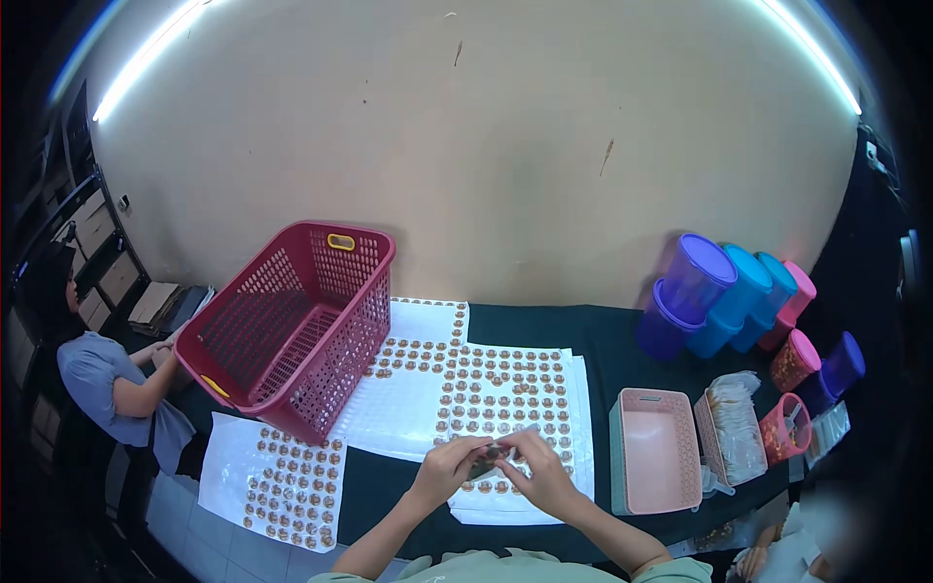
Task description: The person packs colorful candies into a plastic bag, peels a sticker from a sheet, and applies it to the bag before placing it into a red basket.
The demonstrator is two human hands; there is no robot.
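Observation:
My left hand and my right hand meet in front of me, fingers closed in a pinch. Between them is a small dark brownish piece, with what looks like a bit of clear film at the right fingers; its kind is too small to make out. Under and beyond both hands lies a white sheet bearing rows of round brown-and-gold stickers. Another sticker sheet lies to its left, partly behind the basket.
A large maroon laundry basket stands left, beside a further sticker sheet. Right are a pink basket, a basket of clear plastic bags, and purple and blue canisters. One person is far left, another lower right.

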